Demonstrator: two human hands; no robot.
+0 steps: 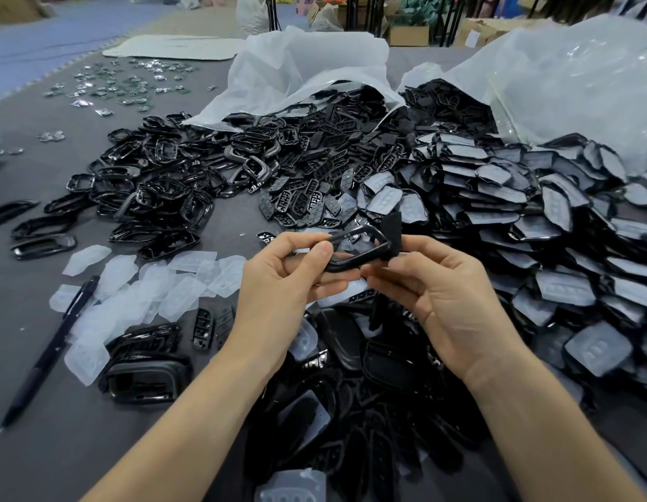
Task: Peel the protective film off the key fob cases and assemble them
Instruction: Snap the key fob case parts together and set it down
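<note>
Directly below the grip, a dark heap of case parts (369,375) is being kept on the grey table (25,139), some of them under cloudy film. At the grip itself, a black case frame (345,265) is being held up between both hands. Its left end is being pinched by the thumb and curled fingers of the left hand (278,284). Its right end is being clamped by the fingertips of the right hand (438,298), together with a flat dark piece (393,230) standing upright there. Whether that piece is being seated in the frame or only pressed against it cannot be told.

Left of the grip, peeled films (177,284) are being piled, with a pen (50,349) further left. Beyond the grip, loose frames (162,190) and button plates (314,182) are being stored in spills. To the right, film-covered panels (532,211) are pouring from white bags (314,67).

Judged from this, one assembly is being worked on. A modest batch of films has been stripped, and by far the larger share of parts is waiting to be peeled and joined.
</note>
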